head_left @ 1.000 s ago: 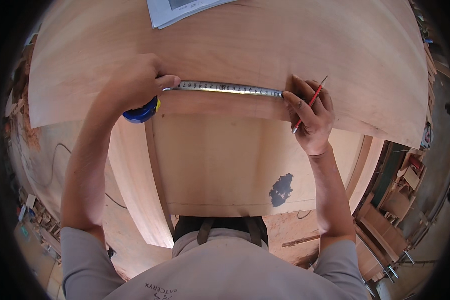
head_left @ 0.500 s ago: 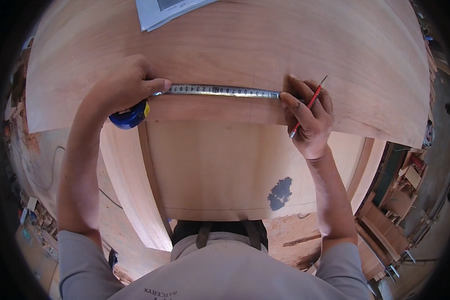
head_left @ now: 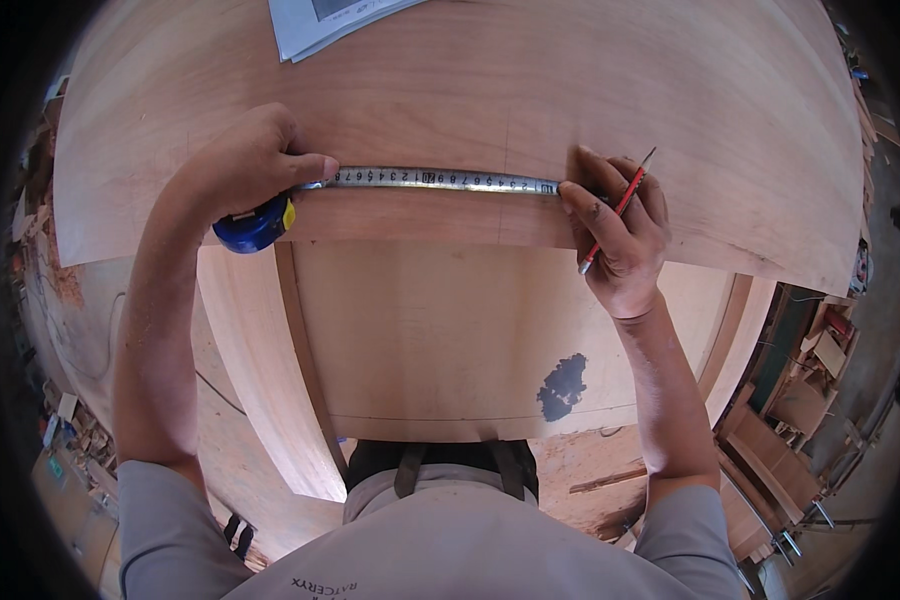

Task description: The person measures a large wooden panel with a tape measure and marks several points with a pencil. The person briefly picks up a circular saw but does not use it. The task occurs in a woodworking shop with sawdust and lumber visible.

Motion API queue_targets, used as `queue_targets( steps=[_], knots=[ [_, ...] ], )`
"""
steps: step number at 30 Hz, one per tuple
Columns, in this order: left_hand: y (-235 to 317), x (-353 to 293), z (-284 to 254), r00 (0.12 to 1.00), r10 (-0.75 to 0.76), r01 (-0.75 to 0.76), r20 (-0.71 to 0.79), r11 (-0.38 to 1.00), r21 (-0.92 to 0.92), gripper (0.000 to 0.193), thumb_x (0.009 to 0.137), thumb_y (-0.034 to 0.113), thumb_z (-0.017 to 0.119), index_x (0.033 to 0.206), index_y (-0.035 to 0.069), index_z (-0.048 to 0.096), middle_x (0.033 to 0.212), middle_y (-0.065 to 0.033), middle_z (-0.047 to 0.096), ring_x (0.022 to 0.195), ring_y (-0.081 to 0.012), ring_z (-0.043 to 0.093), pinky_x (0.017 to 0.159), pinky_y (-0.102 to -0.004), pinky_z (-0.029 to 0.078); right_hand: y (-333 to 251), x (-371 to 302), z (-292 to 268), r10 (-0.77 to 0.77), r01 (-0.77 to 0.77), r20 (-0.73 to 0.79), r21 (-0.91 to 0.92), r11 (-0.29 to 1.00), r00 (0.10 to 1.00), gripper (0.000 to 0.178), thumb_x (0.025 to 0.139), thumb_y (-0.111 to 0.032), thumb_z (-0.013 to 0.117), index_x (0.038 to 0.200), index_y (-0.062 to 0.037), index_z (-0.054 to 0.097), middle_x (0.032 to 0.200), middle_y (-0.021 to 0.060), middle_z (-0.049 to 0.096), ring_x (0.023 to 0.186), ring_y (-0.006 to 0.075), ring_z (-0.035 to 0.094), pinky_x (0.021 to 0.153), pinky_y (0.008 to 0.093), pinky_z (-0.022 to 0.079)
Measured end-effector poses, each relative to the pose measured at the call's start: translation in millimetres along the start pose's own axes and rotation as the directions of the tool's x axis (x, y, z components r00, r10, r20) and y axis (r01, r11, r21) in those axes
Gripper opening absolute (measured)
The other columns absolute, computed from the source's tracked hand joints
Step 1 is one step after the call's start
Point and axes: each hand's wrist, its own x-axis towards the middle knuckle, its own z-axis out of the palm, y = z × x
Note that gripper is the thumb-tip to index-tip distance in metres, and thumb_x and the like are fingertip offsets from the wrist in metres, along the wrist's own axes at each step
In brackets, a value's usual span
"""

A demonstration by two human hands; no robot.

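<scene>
A tape measure point(head_left: 254, 228) with a blue case and a yellow patch is in my left hand point(head_left: 250, 165), whose thumb presses on the blade. The silver blade point(head_left: 420, 179) runs rightward, roughly level, over the wooden sheet point(head_left: 430, 110) close to its near edge. At its right end my right hand point(head_left: 625, 235) pinches the blade between thumb and finger. A red pencil point(head_left: 618, 220) is tucked in the same right hand, its sharp tip pointing up and away. A faint pencil line point(head_left: 506, 135) crosses the sheet above the blade.
Stacked white papers point(head_left: 320, 30) lie at the sheet's far side. Below the sheet sits a pale wooden panel point(head_left: 440, 330) with a dark patch point(head_left: 562, 387), between upright side boards point(head_left: 255, 340). Wood offcuts point(head_left: 780, 450) and clamps are piled at the lower right.
My left hand and the tape case have shifted slightly left and up. My right hand stays nearly in place with the blade end and pencil.
</scene>
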Motion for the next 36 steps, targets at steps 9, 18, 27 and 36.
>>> queue_targets(
  steps=[9,18,27,36],
  knots=[
    [4.2,-0.9,0.1,0.999,-0.031,0.031,-0.019,0.999,0.021,0.037,0.089,0.035,0.079,0.092,-0.002,0.081,0.069,-0.0138,0.071,0.056,-0.0202,0.065,0.058,-0.0331,0.055,-1.4,1.1,-0.9,0.003,-0.003,0.001,0.001,1.000,1.000,0.027,0.074,-0.009,0.082,0.100,-0.0141,0.076,0.117,0.0092,0.074,0.103,0.0317,0.067,0.085,0.0400,0.052],
    [2.7,-0.4,-0.1,0.999,-0.023,0.024,-0.024,0.999,0.036,0.039,0.089,0.037,0.079,0.091,-0.002,0.081,0.068,-0.0131,0.071,0.055,-0.0205,0.065,0.058,-0.0329,0.054,-3.0,3.5,-3.7,0.005,-0.005,0.014,0.001,1.000,1.000,0.027,0.073,-0.010,0.081,0.100,-0.0128,0.076,0.117,0.0105,0.074,0.103,0.0323,0.067,0.086,0.0406,0.052],
    [2.4,-1.6,-2.0,1.000,-0.007,0.008,-0.009,0.999,0.035,0.041,0.089,0.038,0.079,0.089,-0.003,0.081,0.067,-0.0142,0.071,0.054,-0.0212,0.065,0.058,-0.0337,0.054,-2.6,2.9,-4.0,0.001,-0.001,0.023,-0.004,1.000,1.000,0.028,0.073,-0.009,0.082,0.101,-0.0122,0.076,0.118,0.0113,0.074,0.104,0.0328,0.067,0.089,0.0417,0.053],
    [1.2,-0.7,1.1,1.000,0.007,-0.006,-0.021,1.000,0.018,0.034,0.092,0.032,0.076,0.080,0.000,0.079,0.063,-0.0084,0.068,0.052,-0.0145,0.062,0.054,-0.0303,0.052,-2.4,3.3,-3.7,0.000,0.000,0.026,0.012,1.000,1.000,0.030,0.072,-0.008,0.081,0.101,-0.0115,0.076,0.118,0.0126,0.074,0.103,0.0333,0.067,0.090,0.0429,0.053]
  ],
)
